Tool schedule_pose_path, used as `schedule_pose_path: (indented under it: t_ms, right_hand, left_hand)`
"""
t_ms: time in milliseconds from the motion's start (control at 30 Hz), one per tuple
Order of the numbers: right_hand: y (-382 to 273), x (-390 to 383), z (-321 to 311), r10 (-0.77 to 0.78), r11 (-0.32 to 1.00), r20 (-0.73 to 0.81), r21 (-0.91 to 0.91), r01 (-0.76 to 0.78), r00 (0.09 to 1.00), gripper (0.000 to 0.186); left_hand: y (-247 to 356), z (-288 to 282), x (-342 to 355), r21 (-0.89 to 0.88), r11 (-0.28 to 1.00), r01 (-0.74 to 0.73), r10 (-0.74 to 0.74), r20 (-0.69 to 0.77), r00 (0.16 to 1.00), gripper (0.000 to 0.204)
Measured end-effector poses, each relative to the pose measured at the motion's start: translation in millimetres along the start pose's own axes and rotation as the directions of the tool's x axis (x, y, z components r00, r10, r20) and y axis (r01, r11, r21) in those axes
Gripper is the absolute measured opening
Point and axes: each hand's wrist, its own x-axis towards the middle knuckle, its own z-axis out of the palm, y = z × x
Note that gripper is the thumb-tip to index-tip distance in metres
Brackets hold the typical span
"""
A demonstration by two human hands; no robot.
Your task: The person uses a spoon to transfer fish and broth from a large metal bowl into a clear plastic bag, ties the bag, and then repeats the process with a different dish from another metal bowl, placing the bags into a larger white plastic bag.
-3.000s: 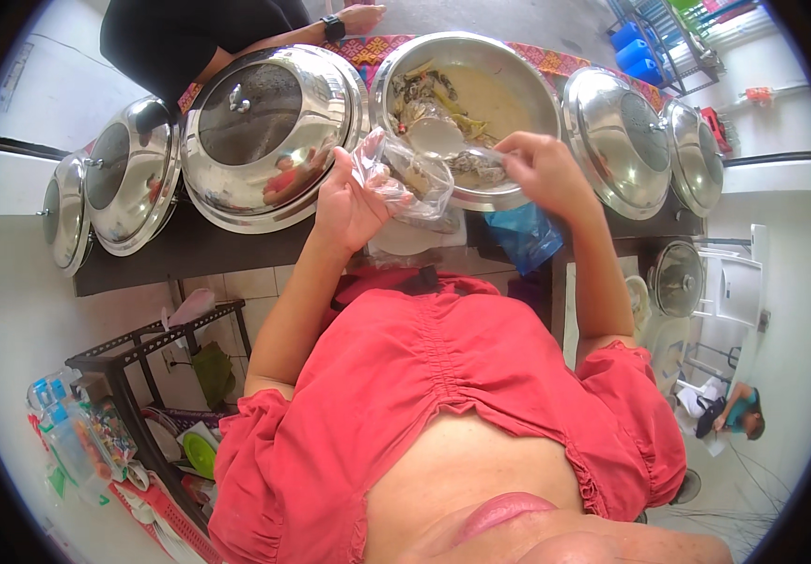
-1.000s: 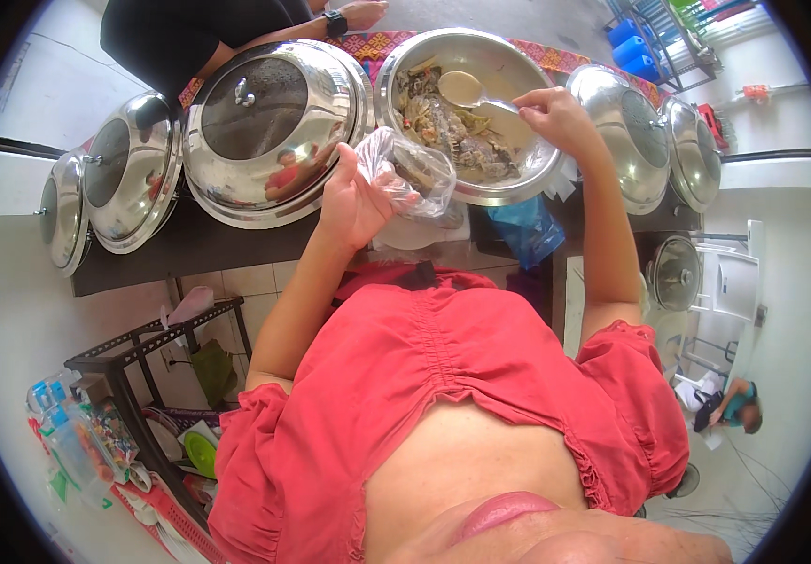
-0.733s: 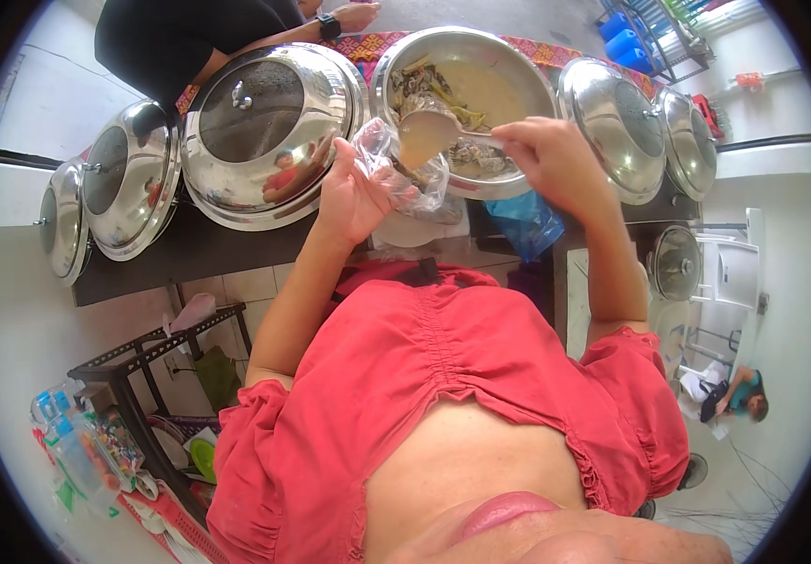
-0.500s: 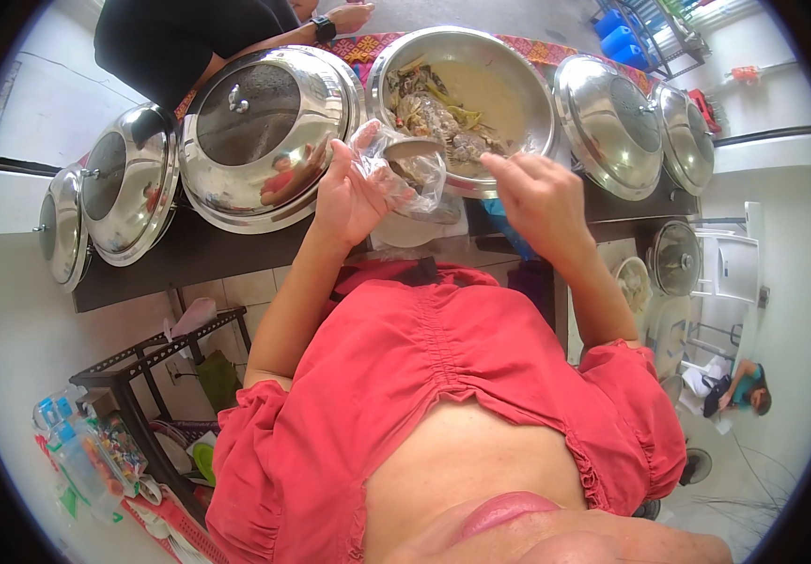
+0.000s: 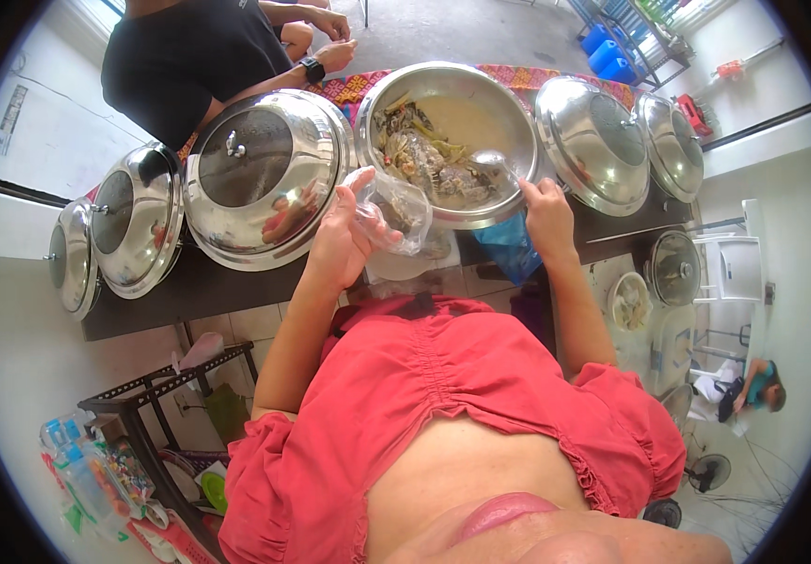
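My left hand holds a clear plastic bag by its mouth, fingers partly inside it. Some food shows through the plastic. My right hand is closed round the handle of a metal ladle. The ladle's bowl is over the food, at the right part of a wide steel pot. In this uncovered pot lie pieces of fish with green vegetables in a pale, cloudy broth. Between my hands, the bag hangs just in front of the pot's near rim.
Steel pots with domed lids stand on both sides along the dark table. A blue plastic bag hangs below the open pot. Across the table is a person in black. A dark rack stands low at left.
My right hand has moved the ladle from the clear bag back over the pot. The bag stays in my left hand. The whole view has shifted slightly.
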Motion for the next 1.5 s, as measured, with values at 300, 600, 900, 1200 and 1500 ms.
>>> schedule_pose_path:
  t_ms: [300,600,900,1200,1500]
  right_hand:
    - [9,22,-35,0.067,0.997,-0.013,0.040,-0.066,0.998,0.025]
    - [4,60,-47,-0.175,0.982,0.146,-0.041,0.183,0.974,0.012]
    - [2,86,-61,-0.122,0.992,0.075,-0.033,0.125,0.990,0.014]
    - [-1,104,-24,-0.070,0.998,0.373,0.023,0.066,0.925,0.019]
    - [2,105,-47,-0.191,0.981,0.215,0.086,0.177,0.958,0.023]
  left_hand:
    - [-6,11,-8,-0.049,0.997,-0.062,0.059,-0.062,0.996,0.060]
    - [-15,15,-16,-0.035,0.997,-0.067,0.061,-0.138,0.989,0.060]
    - [-17,12,-21,-0.076,0.995,-0.070,0.059,-0.140,0.988,0.059]
    - [-17,9,-17,-0.120,0.991,-0.055,0.044,-0.096,0.994,0.059]
    - [-12,7,-17,-0.196,0.979,-0.054,0.037,-0.091,0.995,0.059]
